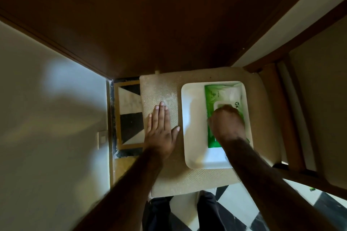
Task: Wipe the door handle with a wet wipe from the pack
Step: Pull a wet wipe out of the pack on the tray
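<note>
A green pack of wet wipes [213, 95] lies in a white tray [193, 131] on a beige cushioned chair seat [169, 180]. My right hand [227, 122] rests on top of the pack over its white lid, fingers curled down; what the fingertips touch is hidden. My left hand [161, 129] lies flat, fingers together, on the seat left of the tray. The brown wooden door [150, 20] fills the top of the view. No door handle is in view.
A pale wall [47, 118] with a light switch [102, 139] stands at the left. The chair's wooden back [293, 118] runs along the right. Black-and-white floor tiles [129, 118] show by the door and below the seat. My legs [206, 212] are at the bottom.
</note>
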A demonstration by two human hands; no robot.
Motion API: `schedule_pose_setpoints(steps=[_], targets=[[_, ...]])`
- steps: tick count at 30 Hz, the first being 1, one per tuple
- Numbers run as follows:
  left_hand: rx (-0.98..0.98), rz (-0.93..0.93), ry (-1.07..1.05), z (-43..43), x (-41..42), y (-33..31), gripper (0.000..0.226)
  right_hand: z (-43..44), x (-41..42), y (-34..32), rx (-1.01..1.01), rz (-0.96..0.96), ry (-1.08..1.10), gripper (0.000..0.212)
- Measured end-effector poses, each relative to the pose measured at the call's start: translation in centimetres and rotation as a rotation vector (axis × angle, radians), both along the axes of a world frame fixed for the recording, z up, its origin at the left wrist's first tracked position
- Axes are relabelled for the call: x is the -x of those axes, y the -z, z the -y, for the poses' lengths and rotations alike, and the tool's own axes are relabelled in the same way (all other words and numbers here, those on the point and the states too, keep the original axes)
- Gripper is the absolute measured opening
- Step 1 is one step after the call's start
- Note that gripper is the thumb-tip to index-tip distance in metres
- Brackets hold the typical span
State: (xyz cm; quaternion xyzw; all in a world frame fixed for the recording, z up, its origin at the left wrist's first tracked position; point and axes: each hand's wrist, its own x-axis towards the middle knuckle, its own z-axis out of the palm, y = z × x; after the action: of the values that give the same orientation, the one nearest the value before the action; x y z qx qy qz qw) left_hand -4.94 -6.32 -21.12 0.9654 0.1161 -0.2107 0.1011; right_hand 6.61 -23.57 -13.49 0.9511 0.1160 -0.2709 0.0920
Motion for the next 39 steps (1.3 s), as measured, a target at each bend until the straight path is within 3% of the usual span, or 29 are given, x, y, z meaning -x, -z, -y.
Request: schedule_pose_setpoints(steps=[5, 8, 13, 16, 18, 21, 24, 27, 29, 31, 33, 36, 39], targets=[[0.149, -0.02, -0.124, -0.1, -1.5, -2.2, 0.076, 2.1, 0.2, -1.3, -0.249, 0.067, 0.244, 0.036], [0.249, 0.195, -0.206, 1.1, -3.7, -4.8, 0.061, 5.3, -0.1, -2.3, -0.592, -0.016, 0.588, 0.032], [0.37, 0.392, 0.176, 7.1, -7.7, -6.8, 0.036, 8.3, 0.0, -2.9, -0.979, -0.046, 1.103, 0.029], [0.326, 0.325, 0.34, 9.9, -9.9, -6.8, 0.037, 8.6, -0.3, -2.8, -1.029, -0.074, 1.176, 0.028], [0.185, 0.213, 0.405, 11.0, -10.6, -6.3, 0.041, 8.9, -0.3, -2.6, -1.054, -0.09, 1.188, 0.029], [0.031, 0.15, 0.382, 12.0, -10.8, -5.8, 0.039, 9.5, -0.1, -2.2, -1.088, -0.132, 1.164, 0.037], [0.045, 0.133, 0.254, 12.7, -11.2, -5.5, 0.034, 10.0, -0.1, -1.9, -1.077, -0.113, 1.113, 0.032], [0.249, 0.076, -0.025, 12.5, -11.8, -5.7, 0.028, 9.9, 0.0, -1.7, -1.01, -0.078, 0.988, 0.02], [0.507, 0.076, -0.357, 11.7, -11.8, -6.0, 0.021, 9.3, 0.3, -2.0, -1.004, -0.092, 0.905, 0.025], [0.819, 0.131, -0.741, 10.4, -11.4, -6.5, 0.013, 8.4, 0.7, -2.1, -0.942, -0.055, 0.706, 0.033], [1.026, 0.188, -0.984, 8.9, -10.7, -7.1, 0.015, 7.3, 1.3, -1.8, -0.794, -0.029, 0.421, 0.041], [1.121, 0.248, -1.05, 7.1, -10.1, -7.5, 0.018, 6.1, 2.1, -0.9, -0.509, -0.051, 0.133, 0.052], [1.094, 0.257, -1.013, 5.8, -9.7, -7.4, 0.025, 5.3, 2.7, -0.5, -0.326, -0.03, 0.026, 0.055]])
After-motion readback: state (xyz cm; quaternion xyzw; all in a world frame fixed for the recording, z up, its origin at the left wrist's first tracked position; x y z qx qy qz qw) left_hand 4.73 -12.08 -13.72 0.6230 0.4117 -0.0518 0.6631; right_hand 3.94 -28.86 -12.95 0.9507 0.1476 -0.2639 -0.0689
